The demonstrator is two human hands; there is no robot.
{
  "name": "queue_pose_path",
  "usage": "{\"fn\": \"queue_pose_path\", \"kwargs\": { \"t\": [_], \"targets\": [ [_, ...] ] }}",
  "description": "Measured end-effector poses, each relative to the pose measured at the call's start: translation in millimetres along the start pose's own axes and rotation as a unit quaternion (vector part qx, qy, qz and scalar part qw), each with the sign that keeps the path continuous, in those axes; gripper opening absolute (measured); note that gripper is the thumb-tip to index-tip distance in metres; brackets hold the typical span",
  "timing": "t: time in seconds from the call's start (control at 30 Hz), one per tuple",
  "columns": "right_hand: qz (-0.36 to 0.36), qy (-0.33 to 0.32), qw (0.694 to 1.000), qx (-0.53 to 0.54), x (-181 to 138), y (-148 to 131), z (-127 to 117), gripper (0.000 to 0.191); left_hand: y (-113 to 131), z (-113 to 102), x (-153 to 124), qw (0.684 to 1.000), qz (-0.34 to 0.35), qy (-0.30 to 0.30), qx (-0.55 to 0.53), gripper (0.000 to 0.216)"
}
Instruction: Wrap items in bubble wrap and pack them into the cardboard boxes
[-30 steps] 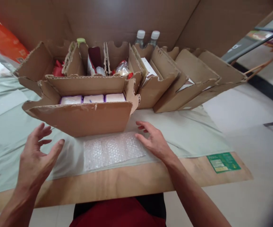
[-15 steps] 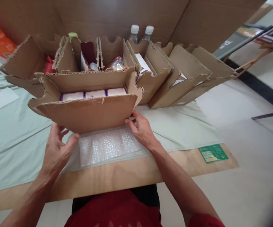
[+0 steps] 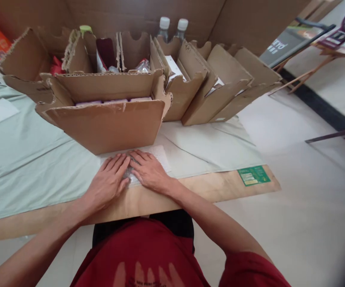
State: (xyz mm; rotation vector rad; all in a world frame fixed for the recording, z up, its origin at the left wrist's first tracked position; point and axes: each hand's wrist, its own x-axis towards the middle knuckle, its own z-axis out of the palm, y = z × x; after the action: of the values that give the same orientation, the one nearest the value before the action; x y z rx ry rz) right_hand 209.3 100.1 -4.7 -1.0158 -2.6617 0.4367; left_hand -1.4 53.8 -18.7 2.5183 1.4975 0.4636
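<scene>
Both my hands lie flat, palms down, on a sheet of bubble wrap near the table's front edge. My left hand covers its left part, fingers stretched forward. My right hand rests close beside it, fingertips almost meeting the left ones; neither holds anything. Just beyond the fingers stands an open cardboard box with a low front wall. Inside it the tops of several purple-edged packs barely show over the rim. Part of the bubble wrap is hidden under my hands.
Behind stands a row of open cardboard bins holding mixed items. Two white-capped bottles rise at the back before a tall cardboard panel. A green cloth covers the table; a green label sits on its wooden edge.
Both hands have left the lower corners of the cardboard box and come together flat on the bubble wrap. The view has shifted slightly, and the packs inside the box show less.
</scene>
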Motion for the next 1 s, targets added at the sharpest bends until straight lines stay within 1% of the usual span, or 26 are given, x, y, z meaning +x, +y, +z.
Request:
{"fn": "queue_pose_path", "kwargs": {
  "t": [0.03,0.1,0.17,0.23,0.27,0.33,0.37,0.43,0.53,0.6,0.67,0.7,0.73,0.8,0.83,0.87,0.9,0.93,1.0],
  "targets": [
    [0.004,0.000,1.000,-0.003,-8.7,5.4,0.8,0.046,-5.2,1.6,-6.5,1.000,-0.001,-0.012,0.006,0.060],
    [0.026,0.006,1.000,-0.002,-37.2,19.8,-4.6,0.050,-14.7,0.0,-21.8,1.000,-0.003,-0.016,0.003,0.061],
    [0.078,0.024,0.997,0.001,-70.1,35.4,-18.1,0.046,-22.8,-6.8,-34.1,1.000,0.005,-0.016,-0.026,0.058],
    [0.141,0.067,0.988,0.001,-93.2,48.3,-34.6,0.040,-29.3,-16.6,-39.3,0.998,-0.002,0.007,-0.064,0.049],
    [0.166,0.092,0.982,-0.002,-98.1,52.8,-41.8,0.038,-31.9,-21.6,-39.0,0.996,-0.019,0.029,-0.077,0.045],
    [0.189,0.127,0.974,-0.012,-92.7,57.9,-51.0,0.035,-35.6,-29.2,-33.8,0.990,-0.090,0.077,-0.074,0.040],
    [0.191,0.130,0.973,-0.017,-83.6,59.0,-52.4,0.034,-37.0,-31.1,-29.5,0.985,-0.129,0.095,-0.062,0.039],
    [0.192,0.105,0.976,-0.015,-58.1,59.8,-50.0,0.031,-39.2,-30.7,-19.4,0.976,-0.183,0.110,-0.034,0.040],
    [0.204,0.069,0.976,0.008,-23.5,60.2,-41.3,0.028,-42.0,-26.1,-6.5,0.973,-0.204,0.107,-0.023,0.038],
    [0.202,0.068,0.977,0.021,-14.4,58.6,-39.0,0.020,-40.6,-28.3,-2.5,0.974,-0.205,0.094,-0.035,0.028],
    [0.199,0.071,0.977,0.030,-17.4,53.3,-43.4,0.015,-33.7,-38.6,-3.3,0.973,-0.203,0.087,-0.058,0.019],
    [0.198,0.079,0.976,0.034,-22.1,48.8,-48.0,0.015,-28.3,-46.3,-5.3,0.972,-0.203,0.098,-0.071,0.016],
    [0.192,0.101,0.976,0.036,-27.8,43.3,-53.8,0.015,-22.2,-54.8,-8.3,0.968,-0.202,0.123,-0.082,0.015],
    [0.156,0.178,0.971,0.033,-40.3,31.0,-65.6,0.017,-11.7,-69.7,-16.3,0.959,-0.180,0.205,-0.081,0.010],
    [0.129,0.219,0.967,0.025,-46.4,25.5,-69.9,0.018,-8.8,-74.2,-21.1,0.954,-0.155,0.245,-0.072,0.006],
    [0.099,0.248,0.964,0.016,-52.4,21.4,-72.1,0.019,-8.3,-75.8,-26.3,0.952,-0.123,0.273,-0.060,0.002],
    [0.069,0.256,0.964,0.008,-58.4,19.2,-71.9,0.021,-10.2,-74.3,-31.8,0.956,-0.086,0.276,-0.049,0.002],
    [0.045,0.238,0.970,0.002,-64.8,19.1,-69.3,0.023,-14.1,-70.3,-37.7,0.966,-0.048,0.252,-0.043,0.004],
    [0.016,0.153,0.988,0.002,-79.3,24.3,-59.9,0.027,-24.8,-58.7,-50.1,0.985,0.002,0.164,-0.048,0.007]
  ]
}}
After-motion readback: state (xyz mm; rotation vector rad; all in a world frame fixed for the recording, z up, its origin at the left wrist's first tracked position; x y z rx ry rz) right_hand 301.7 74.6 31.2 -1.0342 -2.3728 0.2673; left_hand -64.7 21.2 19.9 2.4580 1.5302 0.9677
